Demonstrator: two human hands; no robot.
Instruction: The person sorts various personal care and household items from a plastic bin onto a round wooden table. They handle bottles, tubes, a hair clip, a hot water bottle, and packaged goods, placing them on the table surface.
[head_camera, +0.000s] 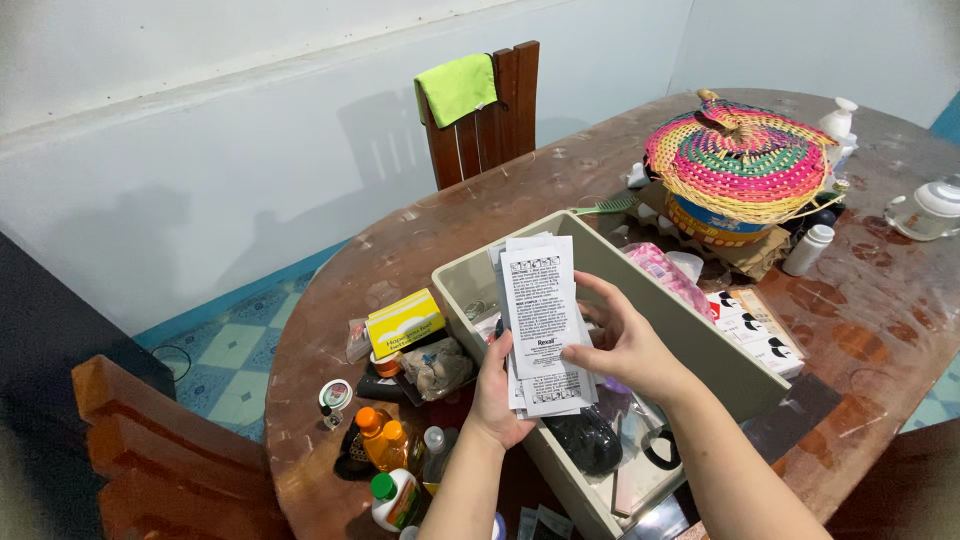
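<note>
My left hand (497, 390) and my right hand (622, 340) both grip a small stack of white printed paper leaflets (540, 320), held upright over a beige plastic bin (700, 345). My left hand holds the lower left edge; my right hand pinches the right side. Inside the bin lie a black rounded object (588, 440), a pink packet (662, 272) and other small items, partly hidden by my hands.
A round brown wooden table (880, 330) carries a colourful woven lidded basket (738, 150), white bottles (808, 248), a white teapot (932, 208), a yellow box (405, 322), and orange- and green-capped bottles (385, 445). A wooden chair with a green cloth (457, 86) stands behind.
</note>
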